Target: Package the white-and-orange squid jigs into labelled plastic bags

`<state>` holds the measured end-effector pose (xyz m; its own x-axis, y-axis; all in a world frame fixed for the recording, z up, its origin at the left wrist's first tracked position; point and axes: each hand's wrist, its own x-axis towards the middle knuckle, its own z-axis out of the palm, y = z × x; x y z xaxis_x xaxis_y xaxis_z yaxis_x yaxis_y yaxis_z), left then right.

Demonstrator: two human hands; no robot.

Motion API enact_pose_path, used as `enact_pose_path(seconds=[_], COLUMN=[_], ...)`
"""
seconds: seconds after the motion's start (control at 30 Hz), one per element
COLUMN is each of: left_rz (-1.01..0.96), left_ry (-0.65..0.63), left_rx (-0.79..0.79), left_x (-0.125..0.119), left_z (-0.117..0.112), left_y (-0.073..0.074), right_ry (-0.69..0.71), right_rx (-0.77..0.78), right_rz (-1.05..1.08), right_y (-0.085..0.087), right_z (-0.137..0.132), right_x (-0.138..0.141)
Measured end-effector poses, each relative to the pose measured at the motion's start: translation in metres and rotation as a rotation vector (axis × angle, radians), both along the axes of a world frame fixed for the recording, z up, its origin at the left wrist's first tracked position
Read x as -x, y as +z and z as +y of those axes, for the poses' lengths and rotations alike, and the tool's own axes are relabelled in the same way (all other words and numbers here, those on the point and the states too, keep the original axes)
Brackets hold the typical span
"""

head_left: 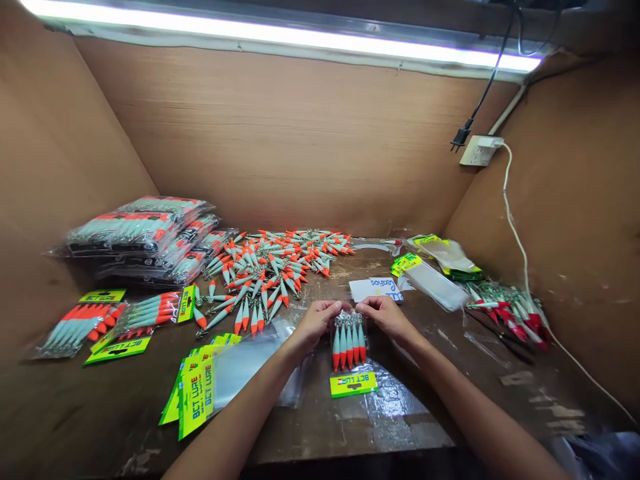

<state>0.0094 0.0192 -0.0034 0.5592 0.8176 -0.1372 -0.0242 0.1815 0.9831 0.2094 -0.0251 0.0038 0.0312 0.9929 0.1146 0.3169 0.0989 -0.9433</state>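
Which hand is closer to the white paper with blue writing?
Right. The right hand is just in front of the paper; the left hand is farther off, toward the left.

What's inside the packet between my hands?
The packet holds pale lures side by side, orange-red tips toward you, metal fittings beyond. Your fingers partly hide its far edge.

A black plug (pixel 461 137) hangs near a white socket (pixel 479 153) below a lit tube (pixel 280 31).
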Motion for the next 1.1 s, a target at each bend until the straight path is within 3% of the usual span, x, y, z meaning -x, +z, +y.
enact_pose_path(seconds=[0.1,0.2,0.27,0.4,0.47,0.53,0.63,0.7,0.87,0.93,1.03,1.1], left_rz=[0.045,0.092,0.138,0.222,0.239,0.239,0.212,0.126,-0.106,-0.119,-0.114,-0.107], left_ry=[0.030,0.057,0.071,0.044,0.014,-0.016,-0.082,-0.120,-0.076,-0.068,-0.073,-0.075], left_rx=[-0.099,-0.253,-0.350,-0.479,-0.512,-0.526,-0.513,-0.410,-0.037,0.025,0.048,0.029], left_x=[-0.003,-0.004,-0.002,0.003,0.004,0.003,-0.001,-0.003,-0.001,0.001,0.000,-0.002], left_z=[0.000,-0.005,-0.010,-0.019,-0.022,-0.023,-0.024,-0.024,-0.020,-0.017,-0.017,-0.018], left_y=[0.002,0.007,0.012,0.018,0.019,0.020,0.020,0.019,0.016,0.016,0.017,0.019], right_ry=[-0.125,0.008,0.123,0.180,0.178,0.125,-0.079,-0.230,-0.393,-0.560,-0.789,-0.759], right_rx=[-0.318,-0.602,-0.613,-0.563,-0.541,-0.494,-0.378,-0.329,-0.264,-0.247,-0.344,-0.368], right_rz=[-0.229,-0.655,-0.876,-1.083,-1.049,-0.860,-0.440,-0.284,-0.214,-0.310,-0.444,-0.445], right_y=[0.009,0.025,0.036,0.047,0.044,0.037,0.027,0.024,0.038,0.046,0.053,0.052], right_z=[-0.009,-0.013,-0.011,-0.006,-0.006,-0.007,-0.005,-0.005,-0.039,-0.064,-0.093,-0.097], right_x=[0.011,0.026,0.033,0.034,0.033,0.032,0.022,0.001,-0.098,-0.129,-0.137,-0.115])
